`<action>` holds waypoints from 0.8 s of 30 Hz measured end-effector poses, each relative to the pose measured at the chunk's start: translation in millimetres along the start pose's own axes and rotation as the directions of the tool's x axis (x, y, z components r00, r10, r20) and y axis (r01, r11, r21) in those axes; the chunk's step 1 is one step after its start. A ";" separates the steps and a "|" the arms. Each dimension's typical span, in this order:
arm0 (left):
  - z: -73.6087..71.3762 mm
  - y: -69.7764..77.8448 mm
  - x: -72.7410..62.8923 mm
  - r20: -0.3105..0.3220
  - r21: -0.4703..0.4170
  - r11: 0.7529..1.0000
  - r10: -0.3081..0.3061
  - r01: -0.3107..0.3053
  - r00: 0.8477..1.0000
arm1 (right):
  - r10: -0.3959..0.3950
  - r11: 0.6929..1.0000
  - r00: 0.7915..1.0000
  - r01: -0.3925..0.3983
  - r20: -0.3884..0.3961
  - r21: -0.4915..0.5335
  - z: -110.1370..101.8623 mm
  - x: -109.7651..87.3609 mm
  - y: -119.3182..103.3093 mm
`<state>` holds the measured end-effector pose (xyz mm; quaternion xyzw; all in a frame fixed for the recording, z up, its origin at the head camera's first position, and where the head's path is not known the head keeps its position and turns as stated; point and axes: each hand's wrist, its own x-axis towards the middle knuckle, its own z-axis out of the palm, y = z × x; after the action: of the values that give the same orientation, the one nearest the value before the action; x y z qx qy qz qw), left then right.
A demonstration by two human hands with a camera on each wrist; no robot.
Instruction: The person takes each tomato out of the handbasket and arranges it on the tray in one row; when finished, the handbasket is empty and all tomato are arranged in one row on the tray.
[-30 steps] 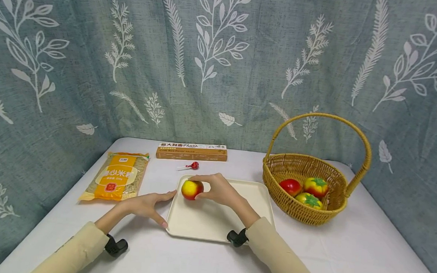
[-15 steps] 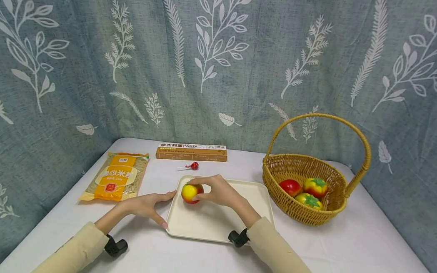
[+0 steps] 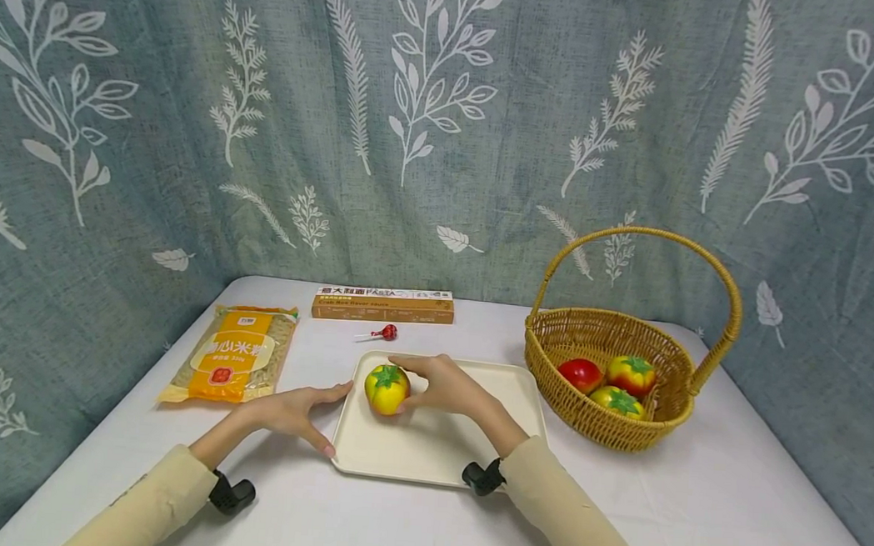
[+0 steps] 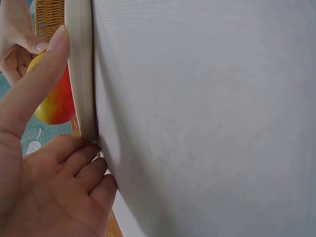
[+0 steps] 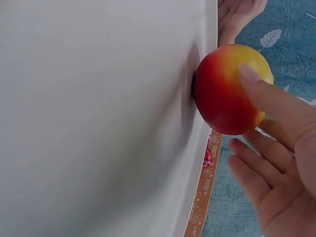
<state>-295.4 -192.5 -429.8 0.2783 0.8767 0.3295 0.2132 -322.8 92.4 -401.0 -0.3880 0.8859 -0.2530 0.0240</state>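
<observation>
A round red-and-yellow fruit [image 3: 378, 396], its green leafy cap facing up in the head view, sits at the left side of the cream tray [image 3: 426, 456]. My right hand [image 3: 443, 385] pinches it from the right; in the right wrist view the thumb [image 5: 250, 74] lies on its skin, and the lower fingers spread away from it. My left hand [image 3: 295, 415] is at the tray's left edge, thumb at the near corner and fingertips farther up the side. The left wrist view shows the thumb over the rim and the other fingers [image 4: 96, 173] against the outer side.
A wicker basket [image 3: 586, 412] with a tall handle stands at right, holding a red fruit [image 3: 579, 374] and two leafy-topped fruits [image 3: 631, 372]. Behind the tray lie a lollipop [image 3: 388, 332] and a pasta box [image 3: 382, 306]. A yellow noodle bag [image 3: 232, 356] lies at left.
The fruit has turned in my right hand, so its green cap now shows on top, and it has shifted slightly right and nearer. My left hand and the tray stay still.
</observation>
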 end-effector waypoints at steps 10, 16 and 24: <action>-0.5 2.7 -2.2 0.002 0.001 1.000 0.010 -0.010 1.000 | 0.006 1.000 0.999 -0.006 -0.032 -0.019 5.7 4.9 -11.1; -0.4 1.7 -2.1 -0.004 0.000 1.000 0.002 -0.002 1.000 | 0.004 1.000 0.999 -0.004 -0.036 -0.012 8.1 8.5 -14.2; 0.0 0.0 -1.1 -0.001 0.006 1.000 -0.003 0.003 1.000 | 0.021 1.000 0.999 -0.021 -0.026 -0.002 6.4 6.9 -16.4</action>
<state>-294.6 -193.1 -429.6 0.2775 0.8781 0.3270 0.2123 -315.0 75.4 -397.9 -0.3752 0.8906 -0.2567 0.0147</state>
